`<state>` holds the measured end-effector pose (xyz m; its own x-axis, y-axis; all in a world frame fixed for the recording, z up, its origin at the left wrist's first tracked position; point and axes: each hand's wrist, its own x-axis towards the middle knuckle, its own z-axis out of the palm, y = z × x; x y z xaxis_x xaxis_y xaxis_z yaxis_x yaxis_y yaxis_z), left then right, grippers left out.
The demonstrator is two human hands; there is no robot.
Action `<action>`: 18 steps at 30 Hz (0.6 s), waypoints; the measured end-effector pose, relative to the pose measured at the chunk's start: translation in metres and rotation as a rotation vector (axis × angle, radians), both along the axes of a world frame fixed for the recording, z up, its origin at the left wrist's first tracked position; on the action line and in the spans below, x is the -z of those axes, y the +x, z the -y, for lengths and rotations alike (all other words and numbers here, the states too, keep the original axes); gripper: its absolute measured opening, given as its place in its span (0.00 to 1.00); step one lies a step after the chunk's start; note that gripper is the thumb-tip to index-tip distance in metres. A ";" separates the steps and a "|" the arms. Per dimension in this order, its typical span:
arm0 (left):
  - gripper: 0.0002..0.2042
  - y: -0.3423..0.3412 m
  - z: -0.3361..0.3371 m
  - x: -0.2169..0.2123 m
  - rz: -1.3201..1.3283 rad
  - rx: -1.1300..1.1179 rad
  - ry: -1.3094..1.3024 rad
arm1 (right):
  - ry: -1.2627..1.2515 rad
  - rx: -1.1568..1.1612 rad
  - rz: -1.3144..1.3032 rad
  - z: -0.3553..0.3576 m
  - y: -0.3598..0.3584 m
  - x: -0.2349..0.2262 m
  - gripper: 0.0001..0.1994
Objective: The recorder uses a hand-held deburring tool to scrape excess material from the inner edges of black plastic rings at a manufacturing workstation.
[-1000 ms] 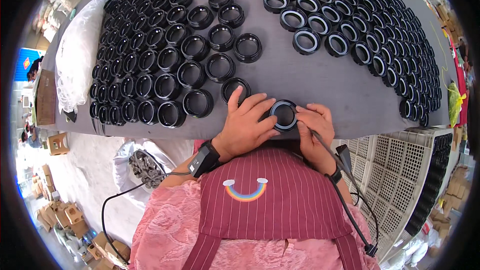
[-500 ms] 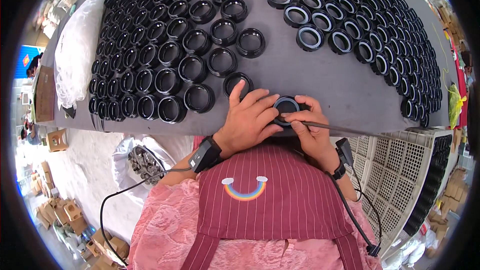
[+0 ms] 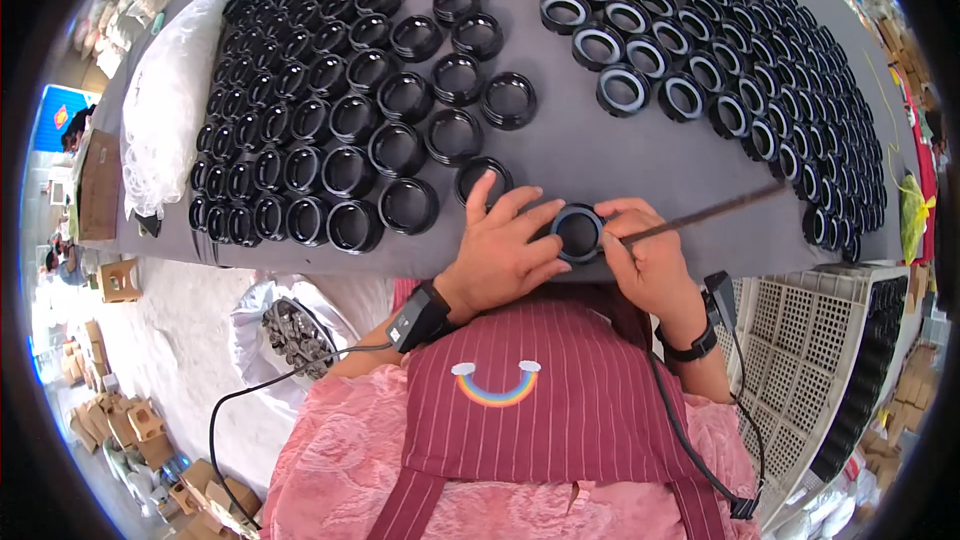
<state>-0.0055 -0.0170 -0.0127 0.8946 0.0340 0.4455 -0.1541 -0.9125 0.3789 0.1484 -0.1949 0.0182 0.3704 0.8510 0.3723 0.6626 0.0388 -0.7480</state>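
Note:
A black ring with a grey inner band (image 3: 578, 258) lies at the table's near edge between my hands. My left hand (image 3: 505, 258) steadies its left side with thumb and fingertips, other fingers spread. That hand's index finger reaches over another black ring (image 3: 466, 180). In my right hand (image 3: 650, 258) a thin dark stick (image 3: 715, 210) is pinched, its long end pointing up and to the right. Those right fingers rest against the grey-banded ring's right side; the stick's near end is hidden by them.
Rows of plain black rings (image 3: 408, 205) cover the table's left side. Grey-banded rings (image 3: 683, 98) fill the right. A clear plastic bag of pale rings (image 3: 165, 110) lies at the far left. Below the table stand a pale plastic crate (image 3: 790, 370) and a white sack (image 3: 265, 315). Cables trail from both wrists.
The stick has swung from pointing slightly downward right to pointing upward right. My right hand has turned and shifted slightly away from the ring's middle. My left hand keeps its place.

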 end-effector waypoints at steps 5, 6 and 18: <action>0.12 -0.003 -0.001 0.003 0.015 -0.002 -0.017 | 0.090 0.120 0.100 -0.009 -0.007 0.008 0.02; 0.12 -0.001 -0.001 0.003 0.024 0.003 -0.015 | 0.092 0.126 0.109 -0.009 -0.009 0.009 0.02; 0.11 0.020 -0.004 -0.011 0.063 -0.084 -0.061 | 0.637 0.428 -0.865 0.011 -0.004 0.058 0.10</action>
<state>0.0145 -0.0129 -0.0020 0.8579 0.1365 0.4954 -0.1031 -0.8987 0.4262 0.1447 -0.2056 -0.0399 0.9239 0.3431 0.1695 -0.0118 0.4681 -0.8836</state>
